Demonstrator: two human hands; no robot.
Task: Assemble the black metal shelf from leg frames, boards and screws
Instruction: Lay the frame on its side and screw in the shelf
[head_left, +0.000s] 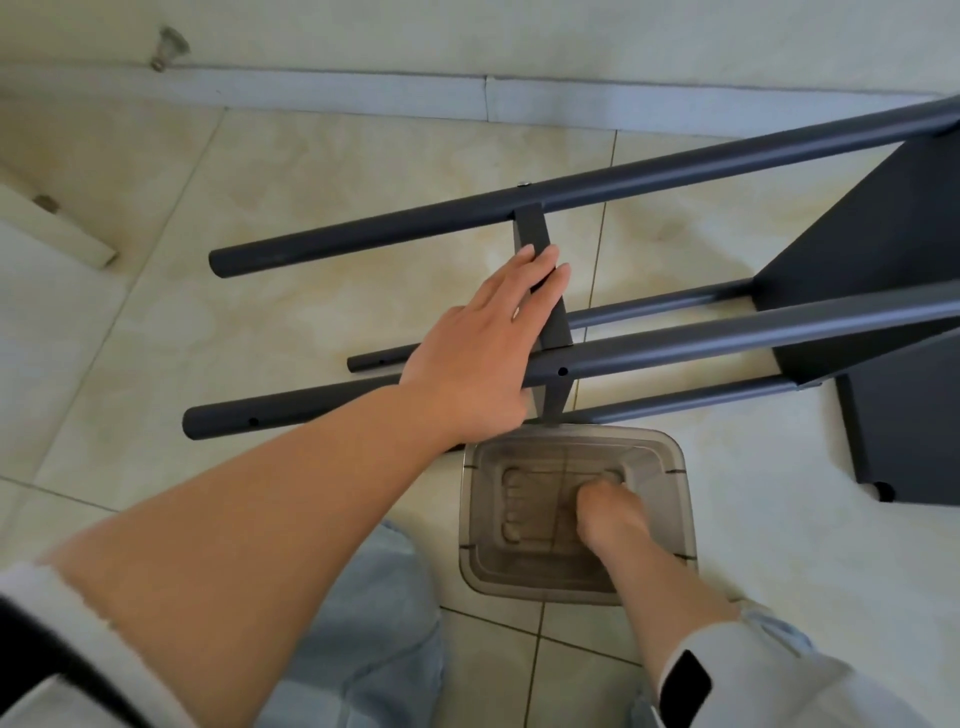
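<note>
The shelf's leg tubes (597, 192) are smooth, matt dark metal, the board (852, 249) equally matt. The near bin (675, 499) is smoky translucent plastic. The floor (311, 171) is glossy tile; the trousers (363, 623) are pale denim cloth.

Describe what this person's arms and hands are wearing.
Both forearms are bare, with pale grey-white sleeves pushed up towards the elbows. The left hand shows no rings or gloves. The right hand is gloveless too, and a black smartwatch sits on that arm.

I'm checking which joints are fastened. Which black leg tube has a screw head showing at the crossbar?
The far upper leg tube: a silver screw head sits there; the nearer tube shows an empty hole.
</note>
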